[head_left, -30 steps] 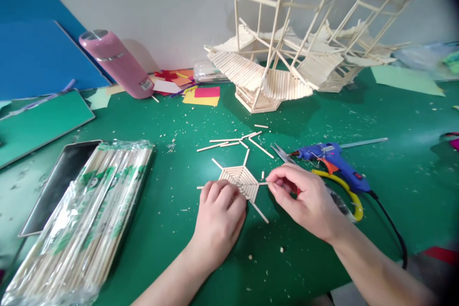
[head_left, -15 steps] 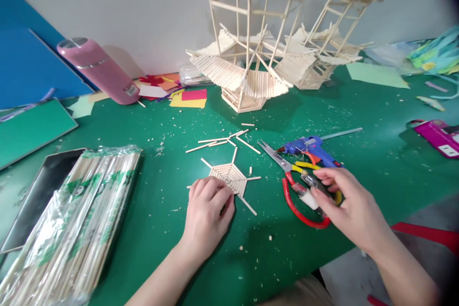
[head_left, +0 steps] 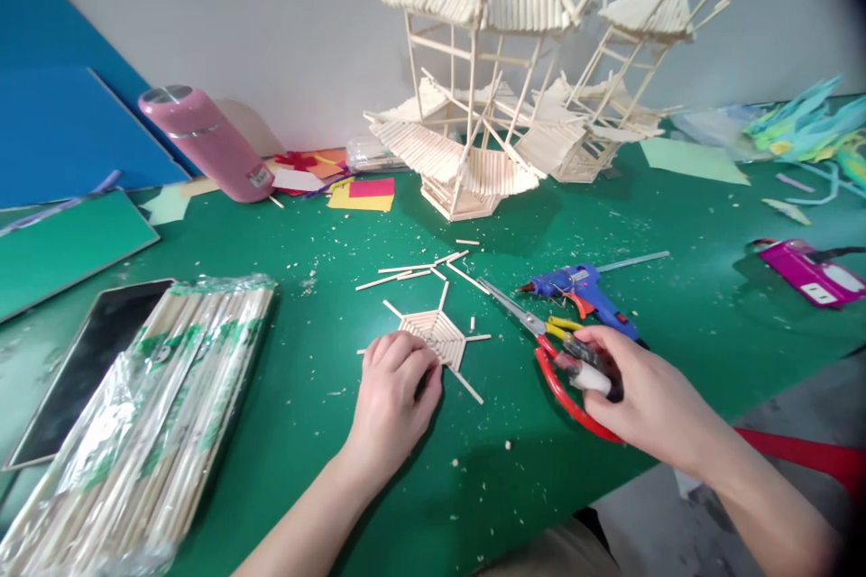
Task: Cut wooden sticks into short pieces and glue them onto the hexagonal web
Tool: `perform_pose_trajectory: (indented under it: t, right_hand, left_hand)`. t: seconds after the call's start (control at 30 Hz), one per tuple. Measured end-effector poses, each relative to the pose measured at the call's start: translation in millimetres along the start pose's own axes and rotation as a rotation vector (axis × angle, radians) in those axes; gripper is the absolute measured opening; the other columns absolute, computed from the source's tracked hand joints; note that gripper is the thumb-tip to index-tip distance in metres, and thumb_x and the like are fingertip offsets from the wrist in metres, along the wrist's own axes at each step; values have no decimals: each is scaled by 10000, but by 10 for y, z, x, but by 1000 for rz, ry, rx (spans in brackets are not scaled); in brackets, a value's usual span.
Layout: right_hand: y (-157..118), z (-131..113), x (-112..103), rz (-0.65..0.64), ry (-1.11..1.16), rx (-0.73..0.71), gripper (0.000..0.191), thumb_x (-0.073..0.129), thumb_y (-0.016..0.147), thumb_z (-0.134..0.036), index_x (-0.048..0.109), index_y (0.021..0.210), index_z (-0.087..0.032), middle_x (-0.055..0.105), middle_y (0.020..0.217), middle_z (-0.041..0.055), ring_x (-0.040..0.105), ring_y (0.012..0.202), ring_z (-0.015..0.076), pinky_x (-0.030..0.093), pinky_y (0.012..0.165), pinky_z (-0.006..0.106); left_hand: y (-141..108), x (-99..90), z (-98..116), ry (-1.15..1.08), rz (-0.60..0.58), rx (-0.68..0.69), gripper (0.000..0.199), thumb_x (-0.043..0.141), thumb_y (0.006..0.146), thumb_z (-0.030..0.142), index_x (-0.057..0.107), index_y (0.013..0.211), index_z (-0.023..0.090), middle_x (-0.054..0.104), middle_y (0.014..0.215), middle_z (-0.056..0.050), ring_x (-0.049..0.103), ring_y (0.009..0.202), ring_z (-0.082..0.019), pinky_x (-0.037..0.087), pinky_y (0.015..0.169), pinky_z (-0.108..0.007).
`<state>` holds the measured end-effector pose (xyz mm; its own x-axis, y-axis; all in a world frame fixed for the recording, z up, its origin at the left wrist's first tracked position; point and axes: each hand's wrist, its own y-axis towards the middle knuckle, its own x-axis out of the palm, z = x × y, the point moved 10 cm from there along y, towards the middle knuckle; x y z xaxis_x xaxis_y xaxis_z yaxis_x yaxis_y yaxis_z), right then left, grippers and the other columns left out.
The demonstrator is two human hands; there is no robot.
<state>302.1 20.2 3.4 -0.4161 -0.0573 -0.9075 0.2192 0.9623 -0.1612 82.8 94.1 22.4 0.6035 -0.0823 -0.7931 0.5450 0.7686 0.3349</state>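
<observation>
My left hand (head_left: 393, 397) rests with curled fingers on the lower left of a small web-shaped panel of thin wooden sticks (head_left: 433, 331), holding it on the green table. Sticks jut out from the panel's corners. My right hand (head_left: 642, 383) is closed around the handles of a pair of scissors (head_left: 531, 323). The handles show red and yellow, with black and white wrapping on part of them. Its blades lie a little apart and point up and left, toward several loose sticks (head_left: 412, 270). A blue glue gun (head_left: 588, 293) lies just beyond the scissors.
Two stick-built pagoda models (head_left: 466, 144) stand at the back. On the left, a plastic-wrapped bundle of sticks (head_left: 155, 406) overlaps a dark tablet-like slab (head_left: 87, 361). A pink bottle (head_left: 209, 144) leans by the wall. A purple power strip (head_left: 812, 275) lies right. Small scraps dot the green table (head_left: 304, 487).
My right hand has closed more firmly round the scissors' handles, and the scissors have shifted away from the glue gun. My left hand stays on the panel. The view has tilted up slightly.
</observation>
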Motion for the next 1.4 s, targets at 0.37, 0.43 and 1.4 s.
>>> perform_pose_trajectory:
  t: [0.37,0.43,1.4]
  right_hand:
    - [-396,-575,231,-189,399,-85,449,518,731,-254,411,1162,-189,607,1080,120,610,960,239,531,754,342]
    - [-441,-587,225,-186,433,-69,426,493,756,-293,414,1163,-192,618,1070,123,619,945,239,540,733,323]
    - [-382,-773,359,-405,336,-95,412,528,724,-273,463,1128,-224,694,875,73,672,769,216,567,654,289]
  left_hand:
    - [-18,-5,-32,-32,3,-35,143,465,812,160,576,723,162,564,773,-49,483,754,-178,395,691,-340]
    - [-18,-17,-35,-36,13,-38,141,469,810,162,577,720,162,564,769,-49,487,753,-178,396,689,-338]
    - [-51,-136,-179,-148,159,-133,132,498,773,135,599,695,167,581,734,-39,508,718,-170,405,678,-331]
